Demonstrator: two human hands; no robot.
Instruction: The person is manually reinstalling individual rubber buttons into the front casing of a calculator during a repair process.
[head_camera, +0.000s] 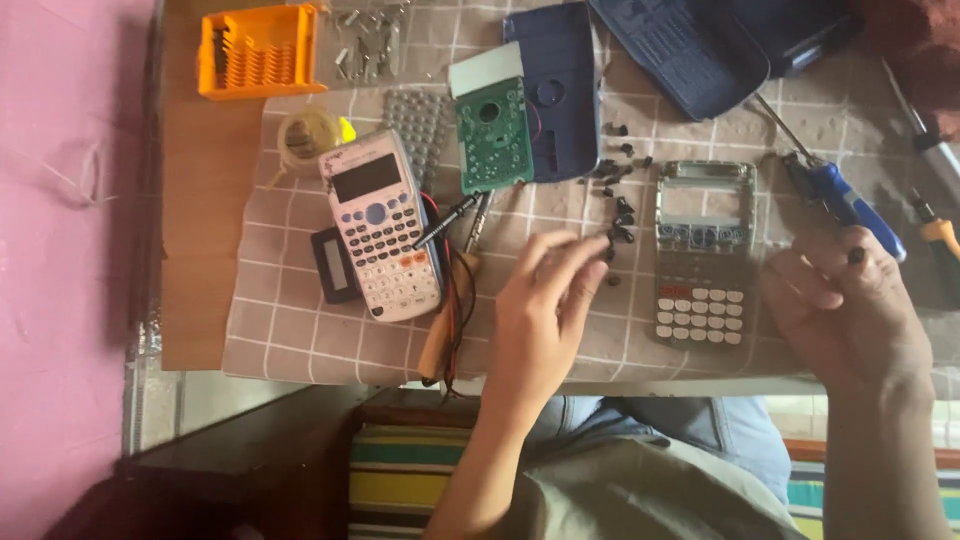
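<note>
My left hand (545, 310) reaches over the checked cloth (290, 330), its fingertips pinched at a scatter of small black screws (618, 215); whether it grips one I cannot tell. My right hand (850, 310) hovers right of a calculator front shell with its keys (705, 255), and a small dark piece shows at its fingertips. A blue-handled screwdriver (850, 205) lies just above that hand. A whole white calculator (380, 225) lies to the left, with a green circuit board (493, 135) and a dark blue back cover (560, 90) above the screws.
An orange bit holder (258, 50) and loose metal bits (365, 45) sit at the top left. A tape roll (305, 135), a grey rubber keypad (420, 125), multimeter probes (455, 215) with red and black wires, a dark case (690, 45) and more screwdrivers (935, 235) surround the work.
</note>
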